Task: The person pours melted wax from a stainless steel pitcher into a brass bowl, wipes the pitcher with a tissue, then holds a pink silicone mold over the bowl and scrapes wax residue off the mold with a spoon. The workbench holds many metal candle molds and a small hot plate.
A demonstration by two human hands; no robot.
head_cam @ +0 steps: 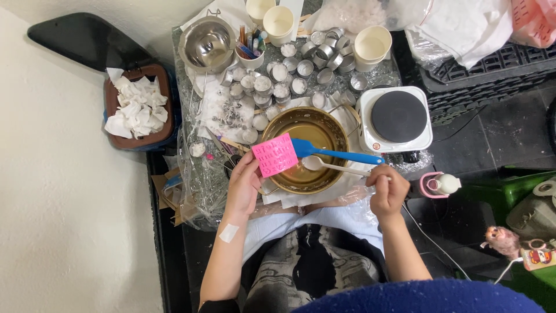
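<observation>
Two hands are at work here, both mine. My left hand (pixel 244 184) grips one pink mold (pixel 275 155), a small flat square with rows of tiny cavities; my fingers are closed on its lower left corner and hold it over the left rim of one brass-coloured pot (pixel 310 124). My right hand (pixel 387 190) is closed around the end of one white spoon (pixel 336 166), and the bowl of the spoon reaches to the left, just beside the right edge of the mold, over the pot. One blue spatula (pixel 336 152) rests across the pot, with its blade touching the mold (or lying just behind it, I cannot tell which).

Behind the pot I count three cream paper cups (pixel 372 44), one steel bowl (pixel 207 44), one cup of pens (pixel 250 49), and many small round tins (pixel 281 72), too many and too crowded for a sure count. One white electric hot plate (pixel 397 119) stands to the right of the pot.

The work surface (pixel 200 174) is a low table covered with clear crinkled plastic. To the left there is one brown basket (pixel 139 107) full of crumpled white tissue, beside a pale wall. To the right the floor is dark, with one black crate (pixel 492 72) carrying plastic bags, and one small pink and white bottle (pixel 441 184) near my right wrist.
</observation>
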